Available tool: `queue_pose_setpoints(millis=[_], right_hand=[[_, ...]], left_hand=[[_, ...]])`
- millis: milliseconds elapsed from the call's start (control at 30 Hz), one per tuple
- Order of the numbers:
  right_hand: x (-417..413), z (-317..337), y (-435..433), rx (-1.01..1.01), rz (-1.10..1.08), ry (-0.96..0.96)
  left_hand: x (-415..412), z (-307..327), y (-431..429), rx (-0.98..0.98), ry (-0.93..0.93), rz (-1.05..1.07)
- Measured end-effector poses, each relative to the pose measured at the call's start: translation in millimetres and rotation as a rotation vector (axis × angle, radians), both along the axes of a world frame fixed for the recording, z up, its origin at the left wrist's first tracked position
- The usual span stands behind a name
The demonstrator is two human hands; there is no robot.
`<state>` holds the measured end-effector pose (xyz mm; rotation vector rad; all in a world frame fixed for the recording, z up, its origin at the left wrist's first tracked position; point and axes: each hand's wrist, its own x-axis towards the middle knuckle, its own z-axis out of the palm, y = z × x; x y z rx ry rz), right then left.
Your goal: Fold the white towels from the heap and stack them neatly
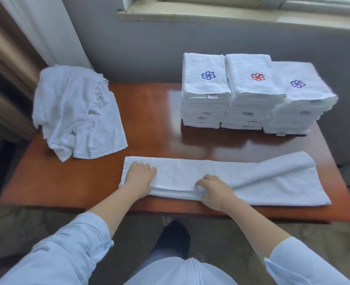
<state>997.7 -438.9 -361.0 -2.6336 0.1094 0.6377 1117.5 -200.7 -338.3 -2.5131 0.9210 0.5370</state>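
A long white towel (262, 179), folded lengthwise into a strip, lies across the near part of the wooden table (153, 120). My left hand (140, 177) rests flat on the strip's left end. My right hand (215, 191) pinches the layered near edge of the strip around its middle. The heap of unfolded white towels (75, 112) sits at the table's far left. Three stacks of folded towels stand at the far right: one with a blue logo (206, 87), one with a red logo (252, 89), one with a purple logo (299, 95).
A grey wall and a window sill (211, 15) run behind the table. Curtains (15, 48) hang at the left. The table's near edge is close to my body, and patterned carpet (26, 227) lies below.
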Motion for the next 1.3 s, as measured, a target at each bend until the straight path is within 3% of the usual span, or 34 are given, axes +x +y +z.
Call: queue_pose_setpoints(millis=[133, 233, 333, 467, 667, 1000, 1300], right_hand=[[-18.1, -3.3, 6.9, 0.056, -0.017, -0.030], [-25.9, 0.1, 3.3, 0.072, 0.016, 0.038], [-30.0, 4.1, -1.3, 0.079, 0.053, 0.106], [-38.4, 9.1, -11.8, 0.013, -0.035, -0.072], [-80.1, 20.1, -58.1, -0.005, -0.250, -0.158], [-140.9, 32.9, -133.3, -0.029, -0.534, -0.140], [-138.8, 12.1, -215.8, 0.056, -0.687, -0.019]], left_hand=[[-19.3, -7.5, 5.6, -0.091, 0.174, 0.190], [-30.5, -13.0, 9.2, -0.055, 0.324, 0.246], [-32.3, -12.5, 4.5, -0.045, 0.291, 0.243], [-33.1, -2.8, -14.1, -0.264, 0.162, 0.213], [-61.1, 10.1, -74.9, -0.451, 0.278, 0.176], [-92.6, 22.3, -193.9, -0.480, 0.373, -0.021], [-76.0, -14.2, -299.3, -0.375, 0.403, 0.002]])
